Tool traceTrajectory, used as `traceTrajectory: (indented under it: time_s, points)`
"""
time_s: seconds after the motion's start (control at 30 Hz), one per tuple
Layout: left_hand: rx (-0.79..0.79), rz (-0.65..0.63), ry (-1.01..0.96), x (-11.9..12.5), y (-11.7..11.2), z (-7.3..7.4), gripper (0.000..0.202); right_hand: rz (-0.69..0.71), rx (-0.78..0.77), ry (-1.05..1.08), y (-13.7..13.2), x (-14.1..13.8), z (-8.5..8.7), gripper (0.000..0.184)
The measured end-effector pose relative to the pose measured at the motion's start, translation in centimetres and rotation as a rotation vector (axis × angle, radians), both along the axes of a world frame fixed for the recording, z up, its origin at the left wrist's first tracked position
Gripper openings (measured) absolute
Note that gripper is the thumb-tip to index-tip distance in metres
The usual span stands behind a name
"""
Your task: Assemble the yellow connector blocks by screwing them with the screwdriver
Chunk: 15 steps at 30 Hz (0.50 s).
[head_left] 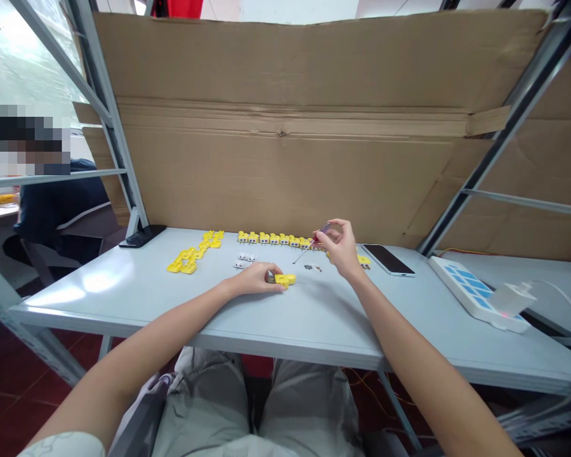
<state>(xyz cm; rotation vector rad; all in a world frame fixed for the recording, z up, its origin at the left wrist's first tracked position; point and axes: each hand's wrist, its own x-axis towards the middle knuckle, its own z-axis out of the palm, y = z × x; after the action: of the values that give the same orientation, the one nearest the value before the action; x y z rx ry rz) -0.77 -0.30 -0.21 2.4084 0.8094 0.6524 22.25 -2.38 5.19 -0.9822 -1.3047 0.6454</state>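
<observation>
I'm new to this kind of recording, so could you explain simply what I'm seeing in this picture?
There's no machine here, just a person's two bare hands. The single picture comes from a camera worn on their head, looking forward and down. The left hand holds a yellow piece at the table. The right hand holds a thin tool, apparently a screwdriver. Beyond them lies a row of yellow parts, with small white pieces nearer. To the right are what looks like a phone and a power strip.
</observation>
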Motion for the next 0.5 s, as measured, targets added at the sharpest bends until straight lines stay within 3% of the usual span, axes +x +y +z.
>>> traceTrajectory:
  time_s: [0.2, 0.5]
  points:
    - [0.016, -0.009, -0.017, 0.1, 0.3, -0.4, 0.042, 0.174, -0.052, -0.014, -1.1, -2.8, -0.5, 0.056]
    - [0.031, -0.014, -0.010, 0.0, 0.5, -0.7, 0.046, 0.184, -0.044, -0.018, -1.6, -2.9, -0.3, 0.054]
